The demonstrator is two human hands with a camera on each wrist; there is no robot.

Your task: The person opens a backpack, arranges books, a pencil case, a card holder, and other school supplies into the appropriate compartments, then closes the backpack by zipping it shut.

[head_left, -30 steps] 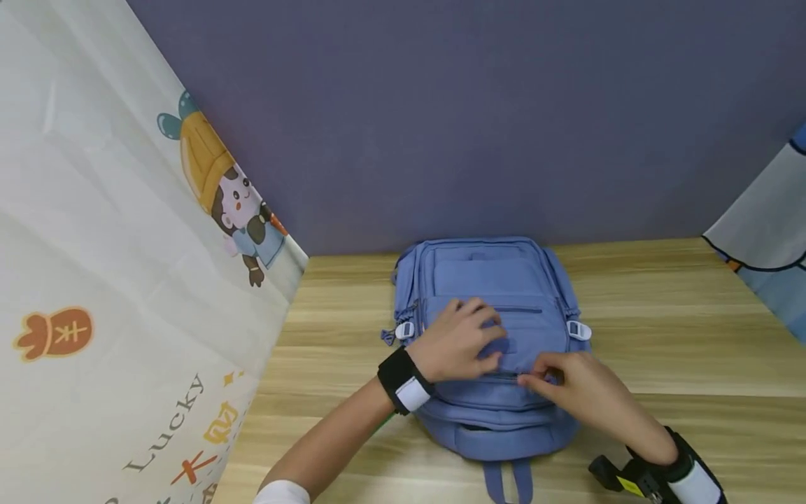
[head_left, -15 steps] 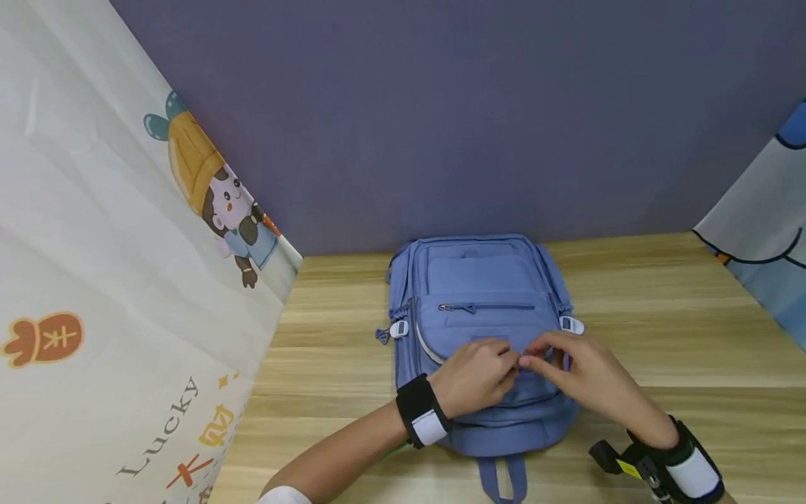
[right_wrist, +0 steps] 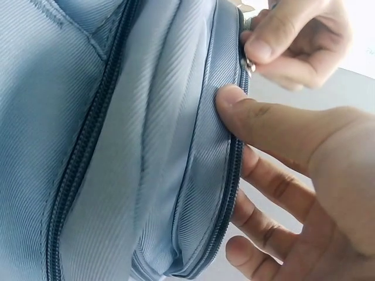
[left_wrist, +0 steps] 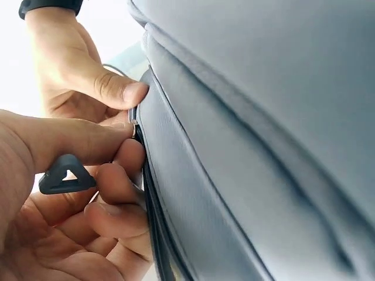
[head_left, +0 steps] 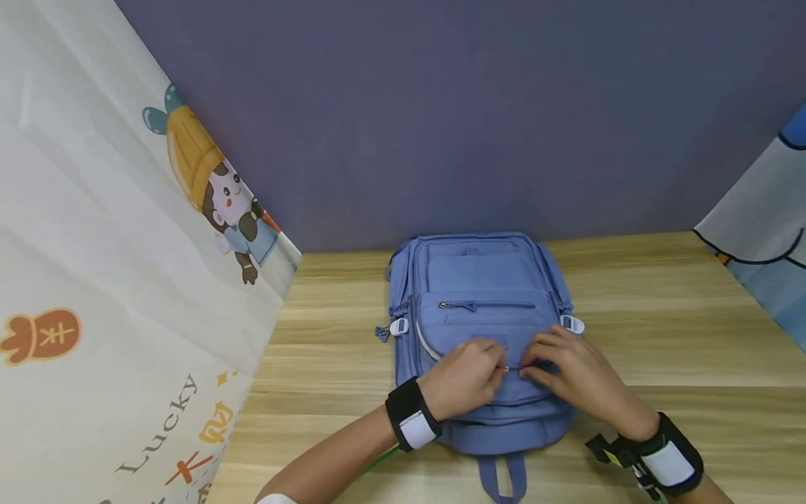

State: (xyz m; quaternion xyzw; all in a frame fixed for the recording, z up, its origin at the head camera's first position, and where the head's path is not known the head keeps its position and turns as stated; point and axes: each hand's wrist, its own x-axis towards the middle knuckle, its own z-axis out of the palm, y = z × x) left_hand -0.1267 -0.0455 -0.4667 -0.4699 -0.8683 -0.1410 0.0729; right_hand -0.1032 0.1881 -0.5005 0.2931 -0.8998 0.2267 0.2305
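A blue backpack (head_left: 485,273) lies on the table, its grab loop toward me. On its lower front, my left hand (head_left: 462,378) pinches a zipper pull; the pull's dark triangular end (left_wrist: 54,177) sticks out past the fingers in the left wrist view. The metal slider (right_wrist: 251,67) shows at the left fingertips in the right wrist view. Just right of it, my right hand (head_left: 576,374) pinches the pocket's edge along the zipper (right_wrist: 234,170), thumb on the fabric and fingers on the other side. The left hand hides part of the zipper in the head view.
Another front zipper (head_left: 497,305) runs across the bag above the hands. White buckles (head_left: 399,327) sit at its sides. Behind the wooden table (head_left: 340,315) stands a dark panel (head_left: 441,126), and a printed white cloth (head_left: 94,210) hangs at left.
My left hand, spread over the pocket one second ago, has come down to the zipper, taken the pull and shifted slightly left from the right hand. The right hand stays at the zipper.
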